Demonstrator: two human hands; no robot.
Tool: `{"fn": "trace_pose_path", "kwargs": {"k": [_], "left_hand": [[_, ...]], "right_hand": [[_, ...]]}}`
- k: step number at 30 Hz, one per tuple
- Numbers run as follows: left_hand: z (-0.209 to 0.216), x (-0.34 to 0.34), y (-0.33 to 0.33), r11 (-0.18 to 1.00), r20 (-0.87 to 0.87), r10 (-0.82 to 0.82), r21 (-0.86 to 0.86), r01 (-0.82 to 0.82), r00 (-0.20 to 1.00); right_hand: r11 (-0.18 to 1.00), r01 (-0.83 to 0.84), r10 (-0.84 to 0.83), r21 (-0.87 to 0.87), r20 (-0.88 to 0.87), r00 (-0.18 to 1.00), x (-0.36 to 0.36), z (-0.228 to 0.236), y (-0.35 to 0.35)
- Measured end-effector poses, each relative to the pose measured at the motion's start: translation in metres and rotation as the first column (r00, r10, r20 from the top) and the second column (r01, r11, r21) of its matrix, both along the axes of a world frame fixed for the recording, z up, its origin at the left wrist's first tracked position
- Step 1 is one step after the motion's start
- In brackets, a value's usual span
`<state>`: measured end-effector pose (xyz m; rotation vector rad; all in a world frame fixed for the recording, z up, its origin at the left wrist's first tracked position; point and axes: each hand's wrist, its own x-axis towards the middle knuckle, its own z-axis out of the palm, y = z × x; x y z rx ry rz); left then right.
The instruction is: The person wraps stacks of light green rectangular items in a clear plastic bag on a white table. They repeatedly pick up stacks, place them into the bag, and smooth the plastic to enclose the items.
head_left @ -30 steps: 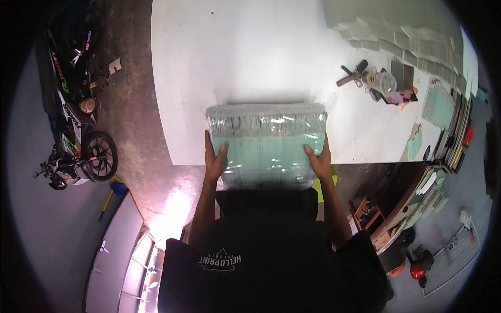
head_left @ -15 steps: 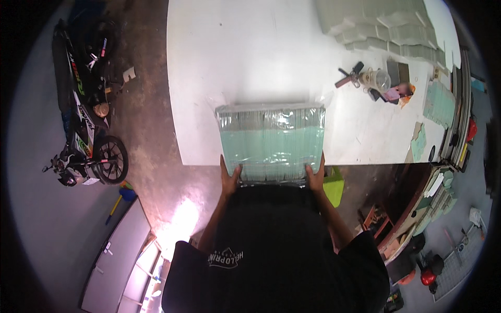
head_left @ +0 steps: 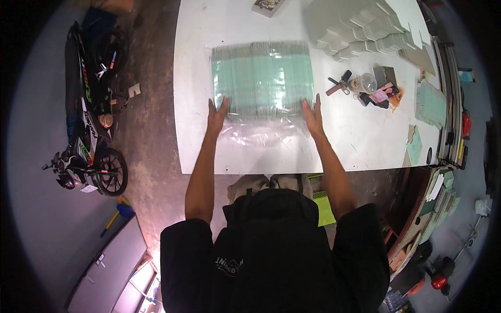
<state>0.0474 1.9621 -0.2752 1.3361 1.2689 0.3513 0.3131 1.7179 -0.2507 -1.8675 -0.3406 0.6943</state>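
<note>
A clear plastic bag packed with a row of thin pale-green card pieces lies on the white table. Its loose, crumpled plastic end spreads toward me. At the bundle's near left corner, my left hand grips the side, thumb on top and fingers along the outer edge. My right hand holds the near right corner in the same way. Both arms reach forward over the table's near edge. The undersides of the bundle and some fingertips are hidden.
Stacks of pale card sheets stand at the far right. Nearer are a clear plastic cup, keys and small items. Flat green cut pieces lie by the right edge. A motorcycle stands left; a green crate is below the table.
The bundle has moved forward from the table's near edge, with both hands still at its sides. My arms have stretched out, and the loose plastic end now shows on the near side.
</note>
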Motion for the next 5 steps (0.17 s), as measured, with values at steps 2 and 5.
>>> {"fn": "trace_pose_path", "kwargs": {"k": [2,5], "left_hand": [[0.007,-0.008,0.010,0.987,0.090,-0.158,0.038,0.155,0.983],[0.021,-0.029,-0.004,0.923,-0.083,-0.344,0.155,0.353,0.935]], "right_hand": [[0.998,-0.041,0.041,0.057,0.000,0.999,0.009,0.000,-0.005],[0.935,-0.320,0.316,-0.153,-0.051,0.947,-0.007,0.002,-0.046]]}}
